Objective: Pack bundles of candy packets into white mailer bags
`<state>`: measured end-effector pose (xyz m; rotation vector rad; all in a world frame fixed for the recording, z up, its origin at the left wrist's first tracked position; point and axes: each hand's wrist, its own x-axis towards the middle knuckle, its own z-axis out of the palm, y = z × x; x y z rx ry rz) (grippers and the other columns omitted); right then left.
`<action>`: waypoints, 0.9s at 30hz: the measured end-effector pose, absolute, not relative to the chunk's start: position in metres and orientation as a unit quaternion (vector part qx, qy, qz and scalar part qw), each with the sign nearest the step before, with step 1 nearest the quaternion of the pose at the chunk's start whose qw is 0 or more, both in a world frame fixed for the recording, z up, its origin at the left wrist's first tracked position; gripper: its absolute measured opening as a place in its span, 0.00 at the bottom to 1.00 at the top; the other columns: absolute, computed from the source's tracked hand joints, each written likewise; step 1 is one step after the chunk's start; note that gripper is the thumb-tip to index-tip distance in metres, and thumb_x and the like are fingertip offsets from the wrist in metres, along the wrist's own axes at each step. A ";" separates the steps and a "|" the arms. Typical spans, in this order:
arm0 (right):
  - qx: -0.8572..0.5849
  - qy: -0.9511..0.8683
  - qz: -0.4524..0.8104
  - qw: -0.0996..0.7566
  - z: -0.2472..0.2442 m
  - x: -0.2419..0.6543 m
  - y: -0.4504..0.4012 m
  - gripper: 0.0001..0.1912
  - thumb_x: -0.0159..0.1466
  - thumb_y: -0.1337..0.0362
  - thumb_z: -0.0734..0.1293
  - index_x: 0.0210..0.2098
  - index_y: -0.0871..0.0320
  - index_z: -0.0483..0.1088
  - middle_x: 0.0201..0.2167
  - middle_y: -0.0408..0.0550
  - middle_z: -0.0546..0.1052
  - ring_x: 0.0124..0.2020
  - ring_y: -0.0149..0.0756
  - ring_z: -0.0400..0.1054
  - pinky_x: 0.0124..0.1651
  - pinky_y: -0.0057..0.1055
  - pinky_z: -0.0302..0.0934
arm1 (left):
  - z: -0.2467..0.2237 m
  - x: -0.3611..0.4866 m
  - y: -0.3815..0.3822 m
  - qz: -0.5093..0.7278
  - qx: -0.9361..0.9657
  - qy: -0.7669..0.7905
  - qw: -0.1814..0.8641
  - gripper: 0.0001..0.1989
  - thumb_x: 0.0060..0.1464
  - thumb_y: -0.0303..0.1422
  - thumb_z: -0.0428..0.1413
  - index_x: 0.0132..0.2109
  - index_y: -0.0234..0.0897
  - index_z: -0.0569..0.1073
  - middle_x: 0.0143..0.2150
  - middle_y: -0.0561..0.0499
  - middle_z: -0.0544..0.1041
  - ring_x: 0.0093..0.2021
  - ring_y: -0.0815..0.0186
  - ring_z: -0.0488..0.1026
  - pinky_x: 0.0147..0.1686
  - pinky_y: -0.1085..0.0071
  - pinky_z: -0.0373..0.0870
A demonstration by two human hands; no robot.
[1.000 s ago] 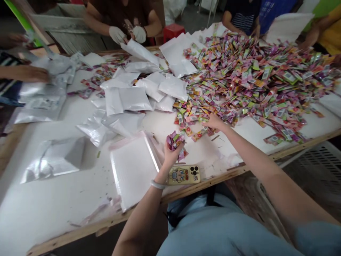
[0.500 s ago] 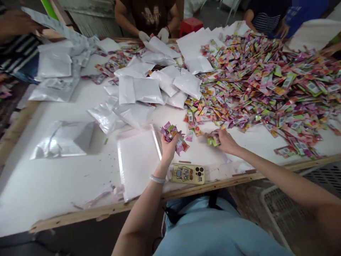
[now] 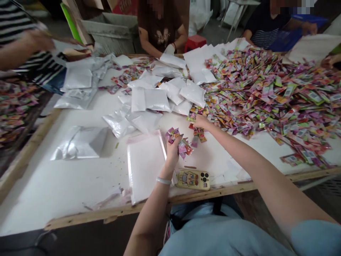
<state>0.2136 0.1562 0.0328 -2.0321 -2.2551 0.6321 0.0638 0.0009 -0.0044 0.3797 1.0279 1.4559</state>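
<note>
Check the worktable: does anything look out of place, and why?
The phone, lying beside flat plastic packaging near the wooden table edge, looks odd: it seems unrelated to the colourful packets.

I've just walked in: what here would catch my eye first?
Probably the big heap of colourful packets across the right side of the table. Next, the white pouches piled left of it. In front, the left hand grips a bunch of packets and the right hand is at the heap's near edge.
</note>
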 end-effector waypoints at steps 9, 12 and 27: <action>-0.662 -0.627 0.351 0.214 0.035 0.284 0.104 0.29 0.49 0.63 0.76 0.50 0.56 0.72 0.39 0.50 0.80 0.35 0.45 0.75 0.40 0.41 0.73 | -0.017 0.066 0.004 0.615 0.175 0.447 0.626 0.21 0.38 0.37 0.74 0.40 0.37 0.79 0.41 0.46 0.84 0.42 0.54 0.84 0.45 0.60 0.80; -0.676 -0.556 0.409 0.259 0.012 0.286 0.084 0.25 0.43 0.66 0.75 0.42 0.56 0.72 0.35 0.48 0.79 0.38 0.48 0.75 0.45 0.43 0.71 | -0.023 0.073 0.016 0.573 0.219 0.490 0.619 0.19 0.36 0.35 0.74 0.37 0.36 0.79 0.38 0.47 0.84 0.42 0.56 0.83 0.46 0.61 0.78; -0.404 -0.542 0.543 0.499 -0.027 0.267 -0.004 0.33 0.57 0.47 0.77 0.57 0.51 0.68 0.50 0.50 0.79 0.51 0.48 0.75 0.59 0.49 0.69 | -0.017 0.099 -0.012 0.573 0.390 0.513 0.506 0.28 0.42 0.41 0.74 0.48 0.40 0.74 0.49 0.46 0.82 0.54 0.53 0.79 0.60 0.56 0.72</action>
